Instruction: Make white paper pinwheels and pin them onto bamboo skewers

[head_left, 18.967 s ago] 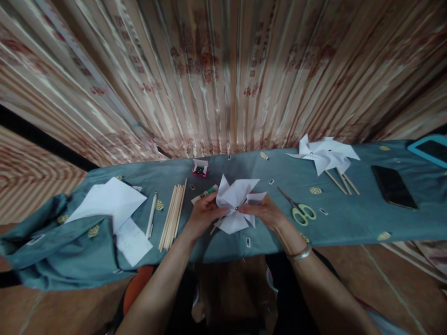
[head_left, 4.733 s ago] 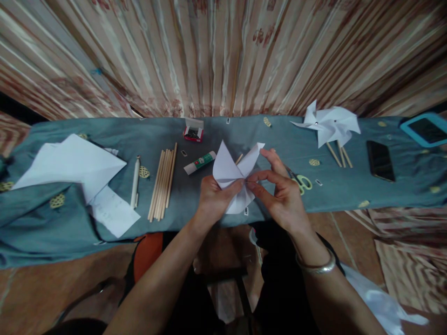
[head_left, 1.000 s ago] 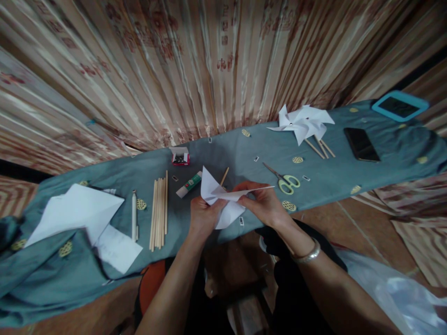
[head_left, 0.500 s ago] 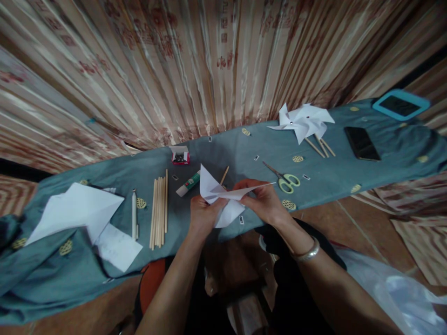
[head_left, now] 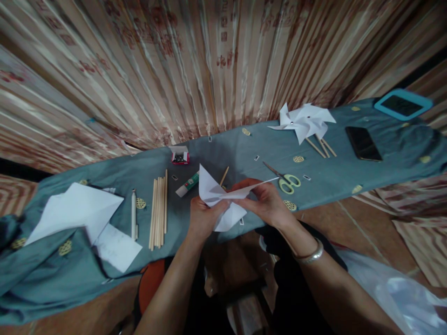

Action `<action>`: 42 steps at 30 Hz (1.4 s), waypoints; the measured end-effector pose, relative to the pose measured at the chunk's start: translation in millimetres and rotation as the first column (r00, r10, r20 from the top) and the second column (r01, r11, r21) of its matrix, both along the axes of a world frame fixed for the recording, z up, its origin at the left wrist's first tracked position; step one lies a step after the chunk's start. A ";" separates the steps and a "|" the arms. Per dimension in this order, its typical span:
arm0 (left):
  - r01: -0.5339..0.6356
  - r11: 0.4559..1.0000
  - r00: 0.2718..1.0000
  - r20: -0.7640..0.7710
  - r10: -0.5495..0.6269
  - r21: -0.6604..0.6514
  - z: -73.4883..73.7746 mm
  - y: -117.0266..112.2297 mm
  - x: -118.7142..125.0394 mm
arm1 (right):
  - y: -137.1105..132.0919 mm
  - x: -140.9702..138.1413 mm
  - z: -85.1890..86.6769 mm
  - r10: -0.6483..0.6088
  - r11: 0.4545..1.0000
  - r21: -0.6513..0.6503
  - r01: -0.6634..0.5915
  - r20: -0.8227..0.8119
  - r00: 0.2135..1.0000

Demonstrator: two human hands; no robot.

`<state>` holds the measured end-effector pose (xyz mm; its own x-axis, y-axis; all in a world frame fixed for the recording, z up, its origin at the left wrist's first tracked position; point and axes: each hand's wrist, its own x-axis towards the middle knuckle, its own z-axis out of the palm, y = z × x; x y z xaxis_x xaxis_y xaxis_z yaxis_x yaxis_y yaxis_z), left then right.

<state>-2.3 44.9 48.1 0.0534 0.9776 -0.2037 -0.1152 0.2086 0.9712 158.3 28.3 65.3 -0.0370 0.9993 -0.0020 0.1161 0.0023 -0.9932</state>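
Note:
A white paper pinwheel (head_left: 232, 215) with its blades partly folded in is held over the table's near edge. My left hand (head_left: 206, 216) pinches it near the centre, thumb on top. My right hand (head_left: 265, 201) grips its right side, thumb and fingers closed on a raised blade; a bracelet circles that wrist. Just behind the paper, a short length of wooden stick (head_left: 224, 177) shows. A glue stick (head_left: 187, 184) lies left of the paper, and green-handled scissors (head_left: 287, 182) lie beyond my right hand.
Wooden sticks (head_left: 159, 211), a white pen (head_left: 134, 214) and paper sheets (head_left: 82, 204) lie left. A small open box of pins (head_left: 180, 156) stands behind. Finished pinwheels (head_left: 307, 121), a phone (head_left: 363, 143) and a blue-framed tablet (head_left: 401, 104) lie right, near the curtain (head_left: 223, 70).
The paper has tilted slightly between my hands, its lower blade shifting a little down and right. Both hands keep their grip, and the things on the table stay put.

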 end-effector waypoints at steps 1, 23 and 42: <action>-0.002 1.000 1.000 0.007 0.002 0.001 -0.7 -0.2 0.2 | 0.1 0.0 -0.6 -0.020 1.000 0.007 0.020 0.004 1.000; 0.002 1.000 0.998 0.069 -0.001 -0.021 -1.6 -3.0 -0.9 | 2.1 -3.6 -7.0 -0.087 0.995 -0.057 0.083 -0.079 0.993; -0.032 0.996 0.988 0.146 0.043 -0.079 -9.1 -1.4 -13.8 | 11.1 -21.2 -25.5 -0.060 0.990 -0.140 0.016 -0.321 0.945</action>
<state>-16.1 43.5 39.0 0.0520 0.9613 -0.2707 -0.2647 0.2746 0.9244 137.1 39.4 39.7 -0.0198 0.9914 -0.1296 -0.2140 -0.1308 -0.9680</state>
